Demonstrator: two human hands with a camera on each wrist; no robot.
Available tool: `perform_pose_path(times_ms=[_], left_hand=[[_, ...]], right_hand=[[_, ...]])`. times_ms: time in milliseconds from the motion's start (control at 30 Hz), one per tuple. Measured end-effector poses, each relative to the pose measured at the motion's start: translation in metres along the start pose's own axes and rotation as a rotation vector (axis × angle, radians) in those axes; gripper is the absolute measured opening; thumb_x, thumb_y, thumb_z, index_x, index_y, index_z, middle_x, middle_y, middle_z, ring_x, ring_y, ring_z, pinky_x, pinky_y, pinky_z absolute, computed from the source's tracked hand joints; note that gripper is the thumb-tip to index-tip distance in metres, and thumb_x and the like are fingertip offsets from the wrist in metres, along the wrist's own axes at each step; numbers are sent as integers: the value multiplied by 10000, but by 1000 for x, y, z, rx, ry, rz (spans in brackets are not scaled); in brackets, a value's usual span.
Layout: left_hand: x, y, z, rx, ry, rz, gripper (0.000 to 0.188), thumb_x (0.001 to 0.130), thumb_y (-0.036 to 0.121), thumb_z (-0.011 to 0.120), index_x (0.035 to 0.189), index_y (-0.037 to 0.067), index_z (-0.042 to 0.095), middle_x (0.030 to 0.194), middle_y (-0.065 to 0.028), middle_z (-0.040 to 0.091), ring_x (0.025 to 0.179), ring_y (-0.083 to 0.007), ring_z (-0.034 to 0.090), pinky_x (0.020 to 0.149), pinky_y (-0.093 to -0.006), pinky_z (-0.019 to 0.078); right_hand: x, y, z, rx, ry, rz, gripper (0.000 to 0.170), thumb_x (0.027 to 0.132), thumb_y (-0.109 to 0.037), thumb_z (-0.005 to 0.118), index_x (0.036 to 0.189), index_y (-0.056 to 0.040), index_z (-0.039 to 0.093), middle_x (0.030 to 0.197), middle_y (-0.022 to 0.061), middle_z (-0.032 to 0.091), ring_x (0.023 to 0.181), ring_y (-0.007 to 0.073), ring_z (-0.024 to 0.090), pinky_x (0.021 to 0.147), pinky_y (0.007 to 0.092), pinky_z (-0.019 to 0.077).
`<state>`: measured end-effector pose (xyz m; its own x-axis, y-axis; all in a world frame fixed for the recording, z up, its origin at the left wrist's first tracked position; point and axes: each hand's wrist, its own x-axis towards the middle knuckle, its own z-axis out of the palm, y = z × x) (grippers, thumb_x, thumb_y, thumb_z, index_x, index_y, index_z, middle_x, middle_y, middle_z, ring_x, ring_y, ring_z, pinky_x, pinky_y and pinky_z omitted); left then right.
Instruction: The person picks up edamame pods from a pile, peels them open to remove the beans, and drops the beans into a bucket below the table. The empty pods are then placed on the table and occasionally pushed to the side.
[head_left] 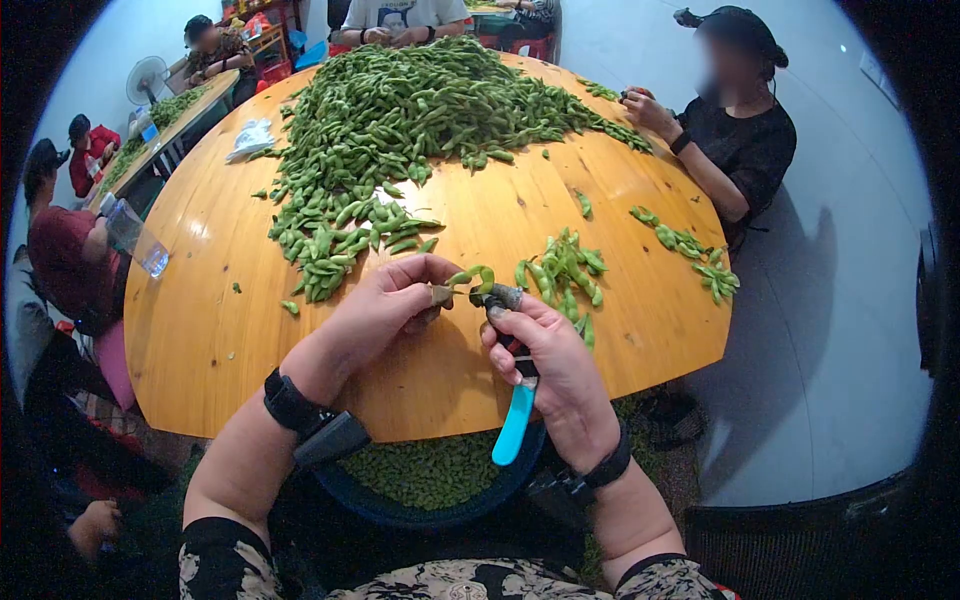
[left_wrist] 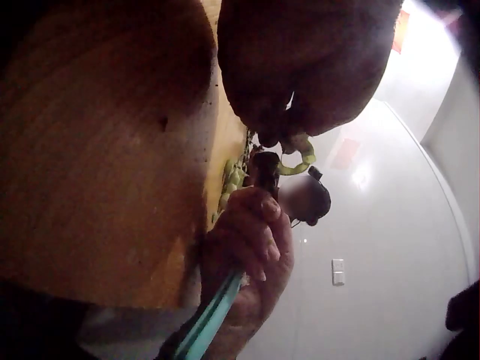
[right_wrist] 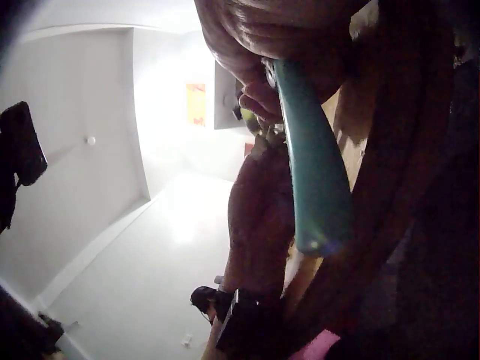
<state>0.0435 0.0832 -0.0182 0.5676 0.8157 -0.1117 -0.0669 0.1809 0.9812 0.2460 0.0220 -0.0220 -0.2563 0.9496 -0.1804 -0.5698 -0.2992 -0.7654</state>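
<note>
At the table's near edge, my left hand (head_left: pixel 385 297) pinches a curved green soybean pod (head_left: pixel 484 278) between thumb and fingertips. My right hand (head_left: pixel 560 355) grips a hand tool (head_left: pixel 515 425) with a teal handle, its dark head right at the pod. Grey wrapping (head_left: pixel 508 296) covers the right index fingertip. In the left wrist view, the pod (left_wrist: pixel 306 157) curves beside the tool's dark end (left_wrist: pixel 265 169). The teal handle (right_wrist: pixel 313 172) crosses the right wrist view, where the palm hides the tool's head.
A large heap of pods (head_left: pixel 400 110) covers the far part of the round wooden table (head_left: pixel 640 330). Smaller pod piles (head_left: pixel 565 270) lie at the right. Below the edge stands a basin (head_left: pixel 528 470) of shelled beans. Another person (head_left: pixel 745 150) sits at the right.
</note>
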Motion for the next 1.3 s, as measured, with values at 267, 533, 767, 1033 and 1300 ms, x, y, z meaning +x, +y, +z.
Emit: perform_pose_path(times_ms=[267,533,767,1033,1300], left_hand=[[-3,1,12,552,24,210,198,877,61,492,997,17,643,778,-59,597,771,-169,569,745,-318,468],[1,-6,13,932,-43,401,207,797,-34,495,937,32,633,877,-132,592,893,-316,591,796,-365,480],[-20,20,28,1192,-52,325,123,802,77,569,889,15,630,886,-151,593,901,-340,573,810,-412,468],[38,10,-6,1256,500,184,217,769,120,664,923,-23,611,830,-195,627,826,-346,612,742,-415,482],[32,7,-8,1026,400,226,163,823,107,641,931,-14,629,780,-101,633,683,-171,606,642,-301,494]], right_hand=[[5,-50,-55,-4,235,-224,70,896,-71,532,944,-27,559,695,47,584,457,63,495,370,189,362],[-10,-59,-27,-744,191,-116,117,899,-107,505,854,-34,584,666,-5,569,446,53,479,393,195,357],[-12,-48,-28,-775,61,93,101,904,-104,506,941,-53,584,659,-20,567,459,24,472,415,165,380],[-20,-43,-29,-721,60,56,91,911,-110,514,944,-60,582,665,-16,565,470,30,487,413,177,382],[-5,-32,-14,-597,9,-38,111,918,-91,497,957,-20,572,705,-6,578,491,30,507,407,160,388]])
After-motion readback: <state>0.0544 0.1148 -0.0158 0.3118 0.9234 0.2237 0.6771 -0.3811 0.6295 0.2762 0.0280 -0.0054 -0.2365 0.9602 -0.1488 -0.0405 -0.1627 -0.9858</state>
